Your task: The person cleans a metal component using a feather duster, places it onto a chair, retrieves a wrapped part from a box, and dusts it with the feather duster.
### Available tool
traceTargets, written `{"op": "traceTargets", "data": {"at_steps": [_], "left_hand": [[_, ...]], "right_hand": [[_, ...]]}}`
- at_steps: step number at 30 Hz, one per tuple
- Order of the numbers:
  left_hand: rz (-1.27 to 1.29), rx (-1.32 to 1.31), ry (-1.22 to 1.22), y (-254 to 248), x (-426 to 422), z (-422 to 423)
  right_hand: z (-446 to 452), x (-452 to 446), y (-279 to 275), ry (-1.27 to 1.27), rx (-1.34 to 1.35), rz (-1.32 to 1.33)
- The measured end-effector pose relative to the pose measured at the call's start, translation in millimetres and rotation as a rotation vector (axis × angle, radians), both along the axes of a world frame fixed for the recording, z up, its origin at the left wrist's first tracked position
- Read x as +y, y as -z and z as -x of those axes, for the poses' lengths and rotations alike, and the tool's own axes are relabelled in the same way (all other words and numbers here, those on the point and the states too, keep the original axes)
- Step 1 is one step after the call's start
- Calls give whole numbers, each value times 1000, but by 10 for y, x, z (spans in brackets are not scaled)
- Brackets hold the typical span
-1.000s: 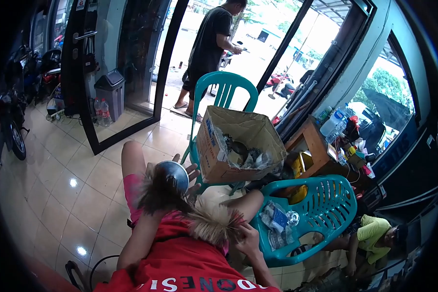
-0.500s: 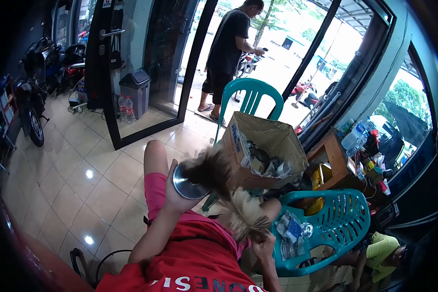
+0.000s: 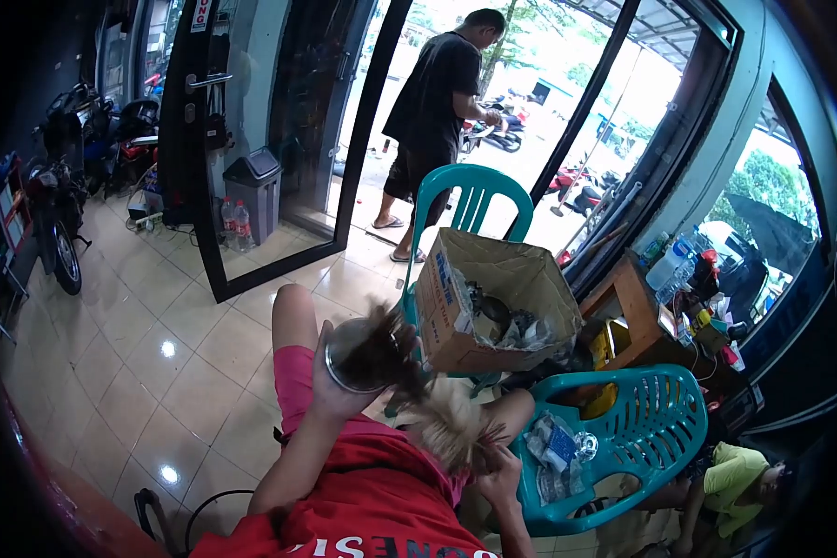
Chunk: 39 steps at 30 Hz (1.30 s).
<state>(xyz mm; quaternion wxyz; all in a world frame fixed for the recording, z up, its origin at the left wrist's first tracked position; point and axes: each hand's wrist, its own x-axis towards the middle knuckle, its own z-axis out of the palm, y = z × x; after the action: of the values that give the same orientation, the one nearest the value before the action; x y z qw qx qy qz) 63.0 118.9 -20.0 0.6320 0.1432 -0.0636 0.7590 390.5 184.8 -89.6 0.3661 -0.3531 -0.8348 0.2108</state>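
My left hand [image 3: 333, 394] is wrapped around the edge of a round, shiny metal part [image 3: 349, 361], its flat face turned up toward the camera. In my right hand [image 3: 495, 476], low beside my thigh, is a feather duster [image 3: 448, 423] with pale feathers near the fist and dark brown ones toward the tip. The dark tip lies over the right side of the metal part and hides some of it. The duster's handle is hidden behind my fingers.
A cardboard box [image 3: 442, 312] of parts in plastic sits on a green chair [image 3: 474, 186] ahead. To the right, another green chair [image 3: 660, 418] bears wrapped items [image 3: 556, 445]. A person [image 3: 437, 102] stands by the door; another person [image 3: 730, 488] is low at right. A bin [image 3: 253, 195] stands left.
The feather duster's dark tip has swung up and right across the metal part, smeared less by motion. The person by the door has shifted slightly. Both hands keep their hold.
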Motion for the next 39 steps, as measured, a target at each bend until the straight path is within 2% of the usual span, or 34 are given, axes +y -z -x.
{"op": "traceTargets", "data": {"at_steps": [1,2,7,8,10,12,14,15,16,17,18,19,20,22,23,25,26,27,30,31,34,35,36,38,39], "left_hand": [[41,-36,-26,55,-16,13],[82,-70,-54,109,-33,26],[-111,-30,59,78,94,-44],[-23,27,-3,62,31,-55],[76,72,-72,-91,-50,-39],[83,-24,-34,16,-52,-4],[-24,41,-48,-111,-91,-62],[-57,18,-18,-42,-44,-19],[-96,-2,10,-65,-13,11],[-51,53,-33,-86,-74,-20],[48,-60,-77,-36,-95,19],[65,-52,-61,-4,-79,34],[82,-45,-45,30,-64,49],[-32,-20,-4,32,-47,32],[-89,-6,17,17,-41,23],[-196,-50,42,-16,0,42],[-59,-17,6,-22,-81,45],[87,-123,-93,115,-85,73],[30,-206,28,100,-141,98],[-106,-38,9,120,-154,69],[-83,-64,21,-2,-95,52],[-55,-195,38,97,-124,95],[-21,-182,15,76,-110,89],[14,-172,-13,34,-117,59],[-54,-106,-25,19,-131,38]], "right_hand": [[7,27,41,33,128,2],[-18,25,59,31,128,2],[-44,-74,-72,-62,-11,-65],[-45,-62,-59,-60,-16,-63],[-36,-5,36,99,48,79],[-119,-3,73,98,-16,157],[-63,-18,-34,-110,27,-94],[-80,-106,-159,-47,-142,-21],[-27,-98,-158,-57,-153,-10],[22,-92,-123,2,-80,-2],[44,-64,-63,62,-6,1],[37,-50,-14,109,39,130],[-17,-45,8,102,20,135],[9,-58,-50,-88,-11,-64],[83,-114,-132,-161,81,-69],[97,-126,-67,-78,47,-10],[86,-103,-27,8,15,42],[51,-54,60,3,4,40],[-20,12,189,-6,70,-20],[9,-44,74,-33,31,-8],[45,-92,-31,-77,-44,8],[11,-34,110,-19,33,72],[13,-13,164,37,107,136],[-39,26,234,46,118,130],[7,8,136,-68,74,-3]]}}
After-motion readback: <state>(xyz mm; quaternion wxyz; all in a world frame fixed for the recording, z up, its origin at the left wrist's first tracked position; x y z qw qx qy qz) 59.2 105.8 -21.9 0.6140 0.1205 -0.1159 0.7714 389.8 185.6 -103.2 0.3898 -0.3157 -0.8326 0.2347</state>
